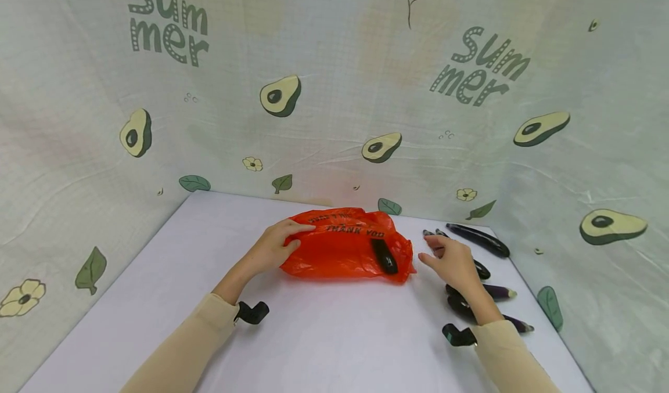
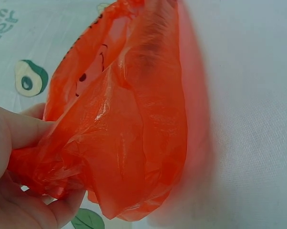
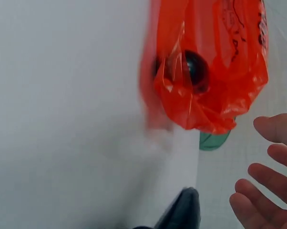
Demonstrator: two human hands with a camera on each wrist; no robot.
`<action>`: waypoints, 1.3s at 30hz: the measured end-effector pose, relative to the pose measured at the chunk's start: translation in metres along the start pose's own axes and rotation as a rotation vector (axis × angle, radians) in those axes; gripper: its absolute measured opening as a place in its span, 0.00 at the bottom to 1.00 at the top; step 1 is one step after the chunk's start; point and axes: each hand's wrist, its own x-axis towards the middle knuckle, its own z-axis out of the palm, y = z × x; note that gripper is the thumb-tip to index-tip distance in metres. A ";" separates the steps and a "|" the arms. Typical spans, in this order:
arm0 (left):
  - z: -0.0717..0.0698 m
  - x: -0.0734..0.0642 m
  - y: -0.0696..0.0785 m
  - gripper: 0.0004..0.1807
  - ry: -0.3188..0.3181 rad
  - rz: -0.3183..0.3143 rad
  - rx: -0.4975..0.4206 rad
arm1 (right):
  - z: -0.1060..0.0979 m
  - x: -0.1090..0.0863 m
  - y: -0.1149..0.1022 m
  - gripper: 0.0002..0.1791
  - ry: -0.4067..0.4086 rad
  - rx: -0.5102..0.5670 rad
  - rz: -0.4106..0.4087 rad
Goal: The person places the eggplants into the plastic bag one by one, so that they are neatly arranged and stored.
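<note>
A red plastic bag (image 1: 340, 248) with dark print lies on its side in the head view. My left hand (image 1: 270, 247) grips its left end; the left wrist view shows the gathered film between thumb and fingers (image 2: 67, 205). One dark eggplant (image 1: 384, 256) lies in the bag's right end, and its rounded tip (image 3: 196, 69) shows at the opening in the right wrist view. My right hand (image 1: 456, 263) hovers between the bag and several loose eggplants (image 1: 483, 239), its fingers spread and holding nothing. It partly hides some of those eggplants in the head view.
The white table (image 1: 334, 335) meets a hanging cloth (image 1: 324, 62) printed with avocados at the back and both sides. The loose eggplants line the table's right edge. A black wrist camera (image 1: 253, 312) juts from each sleeve.
</note>
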 end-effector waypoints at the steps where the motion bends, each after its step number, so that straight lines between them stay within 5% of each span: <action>1: 0.000 0.000 0.000 0.28 0.001 -0.001 0.000 | -0.003 0.001 0.004 0.28 0.001 -0.006 0.007; 19: -0.001 0.000 -0.001 0.29 0.007 -0.008 0.002 | -0.011 0.009 0.078 0.34 -0.001 -0.084 0.081; 39: -0.001 -0.001 0.001 0.28 0.002 0.005 -0.008 | -0.006 0.007 0.091 0.36 -0.101 -0.102 0.140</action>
